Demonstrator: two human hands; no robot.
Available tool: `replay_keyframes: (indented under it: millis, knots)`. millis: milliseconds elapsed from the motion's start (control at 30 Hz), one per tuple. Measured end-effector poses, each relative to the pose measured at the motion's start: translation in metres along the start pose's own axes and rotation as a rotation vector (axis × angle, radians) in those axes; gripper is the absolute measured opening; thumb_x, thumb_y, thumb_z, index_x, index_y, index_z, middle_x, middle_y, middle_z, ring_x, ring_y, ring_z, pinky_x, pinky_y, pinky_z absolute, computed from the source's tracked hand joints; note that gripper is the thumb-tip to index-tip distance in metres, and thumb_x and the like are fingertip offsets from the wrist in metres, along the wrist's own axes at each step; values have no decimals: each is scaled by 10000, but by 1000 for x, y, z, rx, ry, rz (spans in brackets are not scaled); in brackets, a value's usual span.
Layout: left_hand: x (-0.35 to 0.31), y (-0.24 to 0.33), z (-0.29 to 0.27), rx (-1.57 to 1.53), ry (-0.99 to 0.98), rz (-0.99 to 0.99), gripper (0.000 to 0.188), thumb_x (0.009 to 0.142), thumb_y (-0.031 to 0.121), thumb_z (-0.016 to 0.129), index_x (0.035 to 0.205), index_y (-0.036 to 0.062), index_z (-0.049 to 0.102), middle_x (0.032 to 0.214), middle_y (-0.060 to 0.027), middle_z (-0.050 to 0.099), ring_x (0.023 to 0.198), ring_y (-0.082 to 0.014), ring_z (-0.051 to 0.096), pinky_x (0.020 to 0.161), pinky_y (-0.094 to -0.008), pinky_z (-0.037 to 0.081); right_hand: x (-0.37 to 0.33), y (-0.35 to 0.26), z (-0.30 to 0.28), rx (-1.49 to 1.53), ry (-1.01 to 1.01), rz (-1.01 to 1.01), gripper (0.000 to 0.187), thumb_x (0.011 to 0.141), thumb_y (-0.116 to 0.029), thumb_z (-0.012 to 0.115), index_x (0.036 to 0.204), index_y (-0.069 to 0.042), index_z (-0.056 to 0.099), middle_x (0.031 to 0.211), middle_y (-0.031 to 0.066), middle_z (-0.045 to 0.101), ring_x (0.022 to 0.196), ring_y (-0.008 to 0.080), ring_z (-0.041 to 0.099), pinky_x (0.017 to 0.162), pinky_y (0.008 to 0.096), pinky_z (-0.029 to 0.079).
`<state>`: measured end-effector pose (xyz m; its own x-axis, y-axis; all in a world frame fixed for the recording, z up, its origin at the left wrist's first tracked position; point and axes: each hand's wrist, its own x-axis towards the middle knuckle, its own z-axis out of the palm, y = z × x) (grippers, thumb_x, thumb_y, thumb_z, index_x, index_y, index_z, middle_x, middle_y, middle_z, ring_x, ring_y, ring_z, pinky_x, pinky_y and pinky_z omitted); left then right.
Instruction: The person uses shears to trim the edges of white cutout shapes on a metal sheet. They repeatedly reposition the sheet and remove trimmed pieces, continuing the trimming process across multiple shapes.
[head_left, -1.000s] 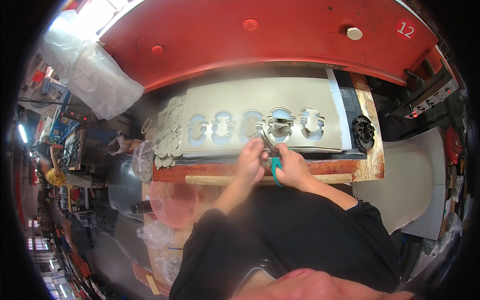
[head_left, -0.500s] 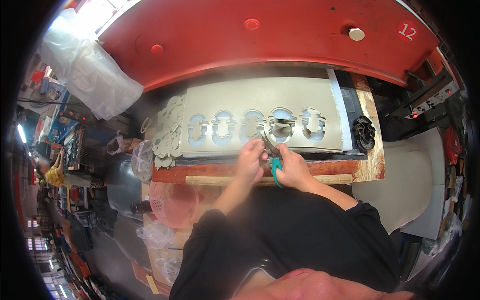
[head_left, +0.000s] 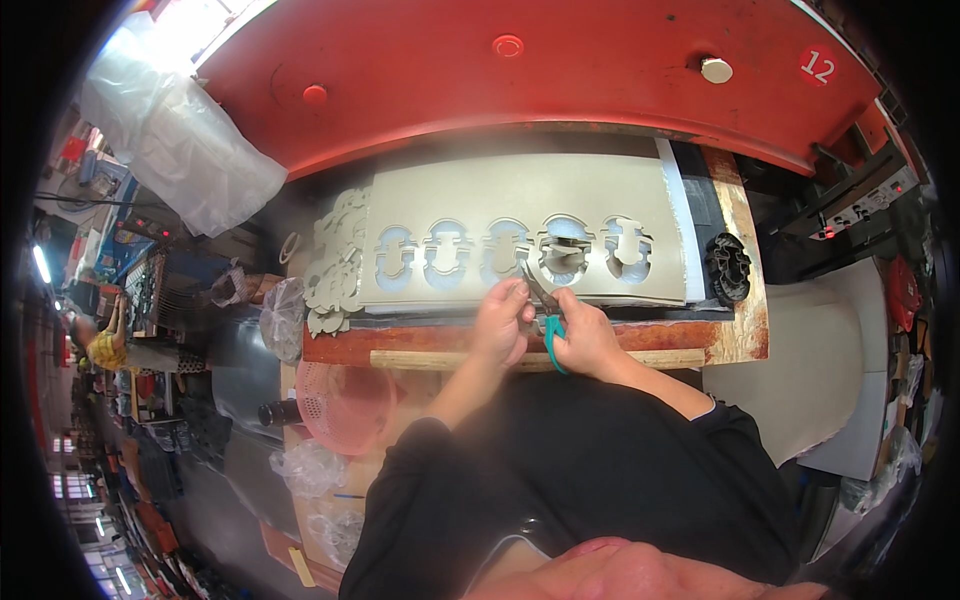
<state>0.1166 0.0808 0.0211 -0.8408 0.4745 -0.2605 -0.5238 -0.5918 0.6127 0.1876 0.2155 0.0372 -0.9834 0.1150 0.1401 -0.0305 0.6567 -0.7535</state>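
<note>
Scissors with teal handles (head_left: pixel 553 345) are in my right hand (head_left: pixel 586 338), whose fingers wrap round the grips. Their blades point up and left over the front of a beige sheet stack (head_left: pixel 520 185). My left hand (head_left: pixel 502 322) is closed in a pinch beside the blades; the small thing in its fingers is too hidden to name. A row of oval cut-outs (head_left: pixel 447 254) runs across the sheet, showing pale blue beneath. Cut beige pieces (head_left: pixel 335 265) lie heaped at the sheet's left end. A black oval cutting die (head_left: pixel 727 268) rests to its right.
A red machine beam (head_left: pixel 420 90) spans the far side. The wooden board (head_left: pixel 340 347) has a raised strip along its front edge. A pink perforated basket (head_left: pixel 345 405) stands below left, near clear plastic bags (head_left: pixel 310 468). At right is a control box (head_left: pixel 870 205).
Almost nothing differs. Both hands stay in the same place with the scissors, whose teal handles have shifted very slightly.
</note>
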Motion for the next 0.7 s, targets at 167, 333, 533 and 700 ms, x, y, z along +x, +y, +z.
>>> replay_keyframes:
  millis: [167, 333, 533, 700]
  knots:
    - [1, 0, -1, -6, -6, 4, 128, 928, 112, 596, 1033, 44, 570, 856, -8, 589, 639, -82, 485, 588, -207, 422, 0, 0, -1, 11, 6, -9, 368, 760, -111, 612, 1096, -57, 472, 739, 202, 600, 707, 413, 605, 624, 463, 476]
    - [0, 1, 0, -16, 12, 7, 137, 928, 110, 594, 1042, 40, 566, 868, -9, 589, 638, -82, 485, 588, -206, 425, 1, 0, -3, 35, -8, -8, 355, 766, -100, 607, 1094, -58, 480, 730, 201, 597, 699, 410, 606, 612, 456, 472]
    - [-1, 3, 2, -29, -5, 10, 122, 924, 114, 601, 1021, 50, 566, 846, -5, 572, 637, -85, 490, 582, -207, 427, 2, -4, -5, 63, -25, 16, 330, 787, -126, 596, 1092, -62, 487, 742, 196, 613, 729, 411, 612, 627, 472, 469]
    - [-3, 6, 3, -14, 5, -1, 107, 912, 117, 618, 1004, 73, 586, 815, 5, 575, 646, -97, 490, 614, -230, 437, 1, -7, -8, 117, -25, 52, 320, 800, -144, 604, 1092, -63, 500, 723, 178, 608, 710, 392, 616, 606, 455, 464]
